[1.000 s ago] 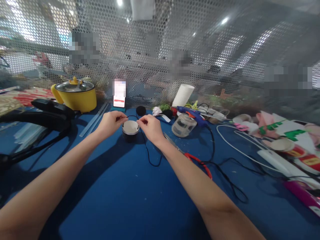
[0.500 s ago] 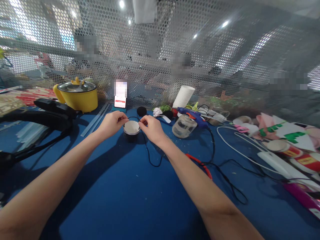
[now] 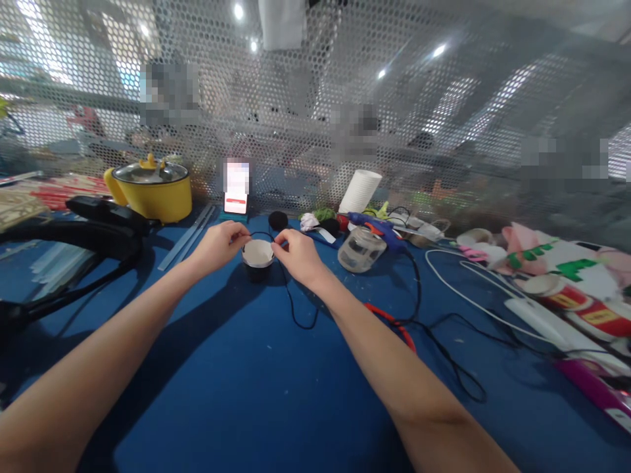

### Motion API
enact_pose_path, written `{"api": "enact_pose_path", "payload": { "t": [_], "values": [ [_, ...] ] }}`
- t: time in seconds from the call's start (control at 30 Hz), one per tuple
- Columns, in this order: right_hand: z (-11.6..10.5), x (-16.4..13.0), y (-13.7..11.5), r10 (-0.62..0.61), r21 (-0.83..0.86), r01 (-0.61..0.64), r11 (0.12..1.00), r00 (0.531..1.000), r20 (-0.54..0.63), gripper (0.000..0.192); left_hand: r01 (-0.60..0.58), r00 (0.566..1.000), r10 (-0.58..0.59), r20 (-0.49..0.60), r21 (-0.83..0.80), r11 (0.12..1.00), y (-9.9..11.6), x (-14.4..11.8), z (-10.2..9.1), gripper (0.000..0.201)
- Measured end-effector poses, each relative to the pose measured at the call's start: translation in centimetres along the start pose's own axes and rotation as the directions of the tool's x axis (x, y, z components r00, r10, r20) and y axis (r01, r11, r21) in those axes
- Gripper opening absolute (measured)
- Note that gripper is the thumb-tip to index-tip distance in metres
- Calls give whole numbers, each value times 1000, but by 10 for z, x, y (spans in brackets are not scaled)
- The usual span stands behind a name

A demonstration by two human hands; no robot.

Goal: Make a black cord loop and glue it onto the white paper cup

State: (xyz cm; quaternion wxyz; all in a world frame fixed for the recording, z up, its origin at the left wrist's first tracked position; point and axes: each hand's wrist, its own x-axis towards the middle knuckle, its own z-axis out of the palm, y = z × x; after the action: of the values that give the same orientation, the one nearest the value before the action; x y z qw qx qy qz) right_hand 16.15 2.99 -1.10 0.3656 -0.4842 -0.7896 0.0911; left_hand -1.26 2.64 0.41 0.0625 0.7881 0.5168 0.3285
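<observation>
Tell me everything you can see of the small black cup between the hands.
The small black cup stands upright on the blue table, past the middle. Its outside is black, its inside white or pale, and it looks like paper or plastic. Whether it holds anything cannot be told. The left hand and right hand flank its rim, each pinching a thin black cord that arcs over the cup's far edge and trails down the table on the right.
</observation>
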Motion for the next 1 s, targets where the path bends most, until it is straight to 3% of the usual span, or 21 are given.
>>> {"api": "enact_pose_path", "payload": {
  "t": [0.23,0.5,0.63,0.77,0.9,1.0],
  "values": [
    [-3,-1,-3,0,6,0,1000,1000,3,5,-17,999,16,30,15,1000,1,0,-1,9],
    [-24,-6,-10,-15,38,8,999,980,201,7,-87,995,89,53,-40,995,4,-3,1,11],
    [-33,-13,-12,-11,45,0,999,970,243,8,27,994,-1,107,-241,970,7,-3,1,19],
    [-35,-18,-12,-5,30,-2,1000,971,240,9,214,952,-61,300,-511,833,1,-7,6,52],
    [-32,-20,-11,5,65,-19,998,975,220,10,282,884,16,467,-560,779,-4,-15,20,56],
    [-35,-22,-11,3,87,-23,996,974,227,9,215,908,17,418,-504,837,0,-20,30,55]
  ]
}}
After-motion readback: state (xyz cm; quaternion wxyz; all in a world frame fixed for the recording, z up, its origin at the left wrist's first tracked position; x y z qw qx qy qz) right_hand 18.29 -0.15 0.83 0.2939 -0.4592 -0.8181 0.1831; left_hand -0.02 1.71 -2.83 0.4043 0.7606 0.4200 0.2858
